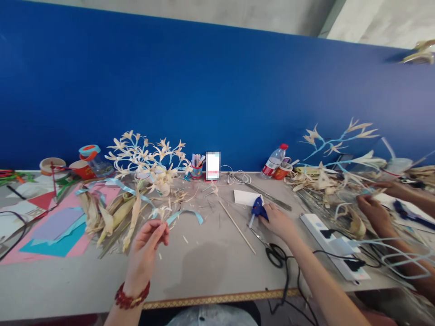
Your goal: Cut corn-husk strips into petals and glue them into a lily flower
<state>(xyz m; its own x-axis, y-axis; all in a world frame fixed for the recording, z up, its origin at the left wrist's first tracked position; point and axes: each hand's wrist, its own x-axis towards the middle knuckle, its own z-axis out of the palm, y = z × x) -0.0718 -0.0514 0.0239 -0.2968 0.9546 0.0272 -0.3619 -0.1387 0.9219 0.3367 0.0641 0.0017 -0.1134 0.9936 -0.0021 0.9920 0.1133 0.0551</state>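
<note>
My left hand [152, 237] pinches a small pale corn-husk flower [162, 213] between thumb and fingertips, above the table's middle left. A light-blue ribbon strip [190, 213] runs close beside it; whether it is attached to the flower, I cannot tell. My right hand [278, 221] is wrapped around a blue hot glue gun [258, 207], its nozzle pointing down and left at the tabletop. The grip is partly hidden under my fingers. Black-handled scissors [275, 255] lie just below that hand, and a white piece of card [244, 197] lies behind the gun.
Corn husks [117, 215] and coloured paper [54, 240] cover the left side. Branches of husk flowers [149, 156] stand behind. A thin stick [238, 227] lies centrally. On the right are a power strip [331, 244], cables, a bottle [274, 161] and a co-worker's hands [374, 210].
</note>
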